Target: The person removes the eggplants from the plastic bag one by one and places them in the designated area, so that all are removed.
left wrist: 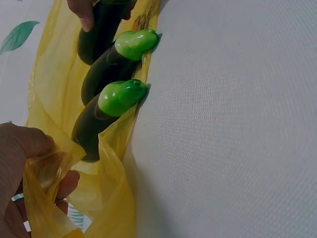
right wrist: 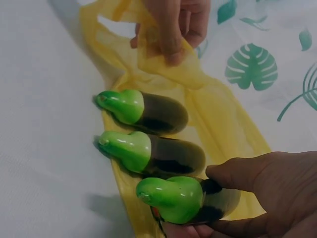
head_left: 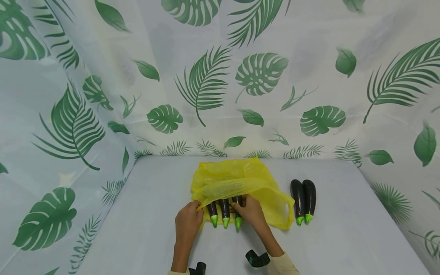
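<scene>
Right hand (head_left: 251, 211) grips the rightmost eggplant (head_left: 238, 220) of three in the mouth of the yellow plastic bag (head_left: 228, 172); left hand (head_left: 188, 220) pinches its edge. Should that pinch slip, the film could sag over them.

**Glossy Black, Vivid Green and Yellow**

A translucent yellow plastic bag (head_left: 227, 172) and three eggplants (head_left: 225, 209), glossy near-black with bright green caps (left wrist: 119, 97), stand out in colour against a pale grey-white tabletop (head_left: 144, 214). Two more eggplants (head_left: 298, 198) wear the same black and green. Green palm fronds (head_left: 203, 82), split leaves (head_left: 262, 72) and single leaves (head_left: 345, 62) pattern the white backdrop (head_left: 213, 133); the sleeves (head_left: 283, 264) are cream, the wrist-worn cameras (head_left: 258, 260) black.
</scene>
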`<state>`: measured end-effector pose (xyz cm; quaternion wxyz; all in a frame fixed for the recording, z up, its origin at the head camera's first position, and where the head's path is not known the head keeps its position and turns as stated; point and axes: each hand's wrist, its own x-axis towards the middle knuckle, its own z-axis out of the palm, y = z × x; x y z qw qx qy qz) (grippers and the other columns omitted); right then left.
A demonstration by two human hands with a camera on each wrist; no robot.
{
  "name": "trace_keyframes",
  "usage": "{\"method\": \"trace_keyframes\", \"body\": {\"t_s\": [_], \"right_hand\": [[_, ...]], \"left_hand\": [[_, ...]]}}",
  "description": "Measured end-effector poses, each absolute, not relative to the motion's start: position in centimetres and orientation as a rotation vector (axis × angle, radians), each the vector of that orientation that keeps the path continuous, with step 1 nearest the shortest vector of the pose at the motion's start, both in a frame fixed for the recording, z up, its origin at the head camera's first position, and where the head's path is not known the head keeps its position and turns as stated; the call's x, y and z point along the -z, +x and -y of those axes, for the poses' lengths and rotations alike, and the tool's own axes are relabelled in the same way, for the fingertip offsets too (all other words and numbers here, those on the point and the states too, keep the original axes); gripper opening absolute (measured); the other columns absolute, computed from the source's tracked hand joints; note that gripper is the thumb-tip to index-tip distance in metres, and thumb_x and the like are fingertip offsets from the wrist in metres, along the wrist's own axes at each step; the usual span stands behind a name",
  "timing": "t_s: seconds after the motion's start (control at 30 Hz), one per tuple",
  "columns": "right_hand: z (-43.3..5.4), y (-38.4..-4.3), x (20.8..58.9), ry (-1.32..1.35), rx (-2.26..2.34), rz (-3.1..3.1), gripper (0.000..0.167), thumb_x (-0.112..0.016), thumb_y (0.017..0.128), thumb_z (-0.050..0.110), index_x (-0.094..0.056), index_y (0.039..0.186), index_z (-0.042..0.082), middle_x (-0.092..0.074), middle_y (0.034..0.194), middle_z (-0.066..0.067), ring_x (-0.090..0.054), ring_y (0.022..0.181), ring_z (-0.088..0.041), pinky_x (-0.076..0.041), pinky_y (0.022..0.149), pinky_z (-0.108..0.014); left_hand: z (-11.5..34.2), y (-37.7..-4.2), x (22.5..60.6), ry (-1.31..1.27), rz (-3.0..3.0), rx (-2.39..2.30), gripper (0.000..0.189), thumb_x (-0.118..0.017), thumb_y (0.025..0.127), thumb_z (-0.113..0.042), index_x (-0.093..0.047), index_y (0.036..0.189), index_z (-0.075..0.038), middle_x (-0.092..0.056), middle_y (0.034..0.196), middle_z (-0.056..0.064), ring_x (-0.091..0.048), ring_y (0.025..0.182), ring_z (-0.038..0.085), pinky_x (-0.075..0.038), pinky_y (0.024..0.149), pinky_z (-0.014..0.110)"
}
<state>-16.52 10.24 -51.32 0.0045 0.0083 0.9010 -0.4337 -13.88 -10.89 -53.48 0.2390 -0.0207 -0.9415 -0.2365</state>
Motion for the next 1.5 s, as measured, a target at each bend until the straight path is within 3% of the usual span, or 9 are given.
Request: {"method": "trace_keyframes", "body": {"t_s": [0.13,0.33,0.5,0.77,1.5], "right_hand": [[-10.7,-15.9,51.1,0.045,1.357,-2.766,0.029,-0.074,0.085,0.022,-0.057,0.095,0.001,-0.046,0.065,-0.002,-0.044,0.054,-0.013,-0.036,0.048,-0.026],[-11.5,-15.3,50.7,0.095,1.395,-2.633,0.027,-0.073,0.086,0.022,-0.055,0.084,0.002,-0.048,0.072,-0.005,-0.053,0.060,-0.016,-0.049,0.048,-0.027],[-11.9,-14.8,50.2,0.095,1.400,-2.593,0.029,-0.073,0.086,0.022,-0.058,0.096,-0.001,-0.052,0.080,-0.007,-0.058,0.068,-0.017,-0.055,0.053,-0.032],[-12.3,-13.9,49.4,0.066,1.381,-2.535,0.049,-0.072,0.086,0.019,-0.055,0.122,-0.009,-0.059,0.093,-0.014,-0.061,0.068,-0.017,-0.056,0.053,-0.035],[-13.8,-13.0,48.6,0.046,1.261,-2.388,0.046,-0.075,0.083,0.016,-0.055,0.119,-0.004,-0.057,0.093,-0.013,-0.061,0.072,-0.020,-0.057,0.055,-0.037]], "left_hand": [[10.9,-13.7,53.4,-0.059,2.586,0.644,0.008,-0.072,0.081,-0.009,-0.071,0.089,-0.009,-0.072,0.079,0.004,-0.062,0.060,0.014,-0.048,0.054,0.028],[10.9,-13.7,53.4,-0.065,2.588,0.640,0.008,-0.072,0.082,-0.010,-0.071,0.089,-0.008,-0.072,0.080,0.005,-0.064,0.062,0.015,-0.049,0.054,0.029],[10.8,-13.8,53.4,-0.072,2.578,0.641,0.008,-0.072,0.081,-0.009,-0.071,0.089,-0.008,-0.072,0.079,0.005,-0.064,0.062,0.015,-0.049,0.054,0.029],[10.7,-13.7,53.4,-0.082,2.574,0.643,0.008,-0.071,0.081,-0.008,-0.071,0.089,-0.008,-0.072,0.079,0.005,-0.063,0.061,0.015,-0.049,0.054,0.028],[10.8,-14.0,53.6,-0.090,2.568,0.612,0.008,-0.070,0.081,-0.008,-0.071,0.088,-0.008,-0.070,0.075,0.004,-0.058,0.057,0.012,-0.047,0.052,0.026]]}}
